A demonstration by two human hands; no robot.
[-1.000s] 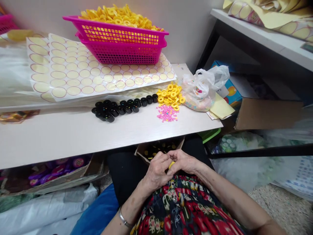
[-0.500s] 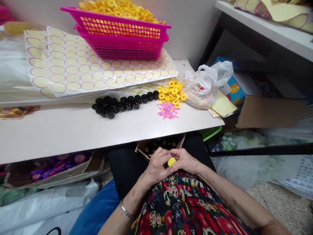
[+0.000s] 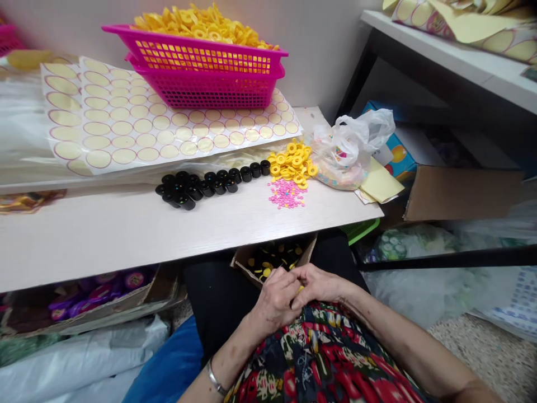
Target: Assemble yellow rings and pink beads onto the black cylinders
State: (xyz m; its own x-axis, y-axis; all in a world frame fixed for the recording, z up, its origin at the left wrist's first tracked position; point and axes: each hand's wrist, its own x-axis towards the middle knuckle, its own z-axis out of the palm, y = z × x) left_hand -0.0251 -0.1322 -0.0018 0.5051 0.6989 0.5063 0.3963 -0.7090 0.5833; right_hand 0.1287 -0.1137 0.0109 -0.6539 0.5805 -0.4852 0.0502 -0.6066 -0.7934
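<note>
My left hand (image 3: 274, 299) and my right hand (image 3: 319, 284) are pressed together in my lap, fingers curled round a small yellow-topped piece (image 3: 299, 289) that barely shows between them. Just beyond them a cardboard box (image 3: 251, 263) under the table edge holds black and yellow pieces. On the table lie a row of black caps (image 3: 201, 186), a heap of yellow rings (image 3: 293, 163) and a small heap of pink beads (image 3: 287, 195).
A pink basket (image 3: 210, 73) full of yellow rings stands at the back on sheets of round stickers (image 3: 126, 126). A plastic bag (image 3: 348, 148) and yellow paper lie at the table's right end. Boxes and bags crowd the floor on both sides.
The yellow top was plainly visible between my fingers half a second ago; now my fingers have closed over it and hide most of it. My hands stay in my lap.
</note>
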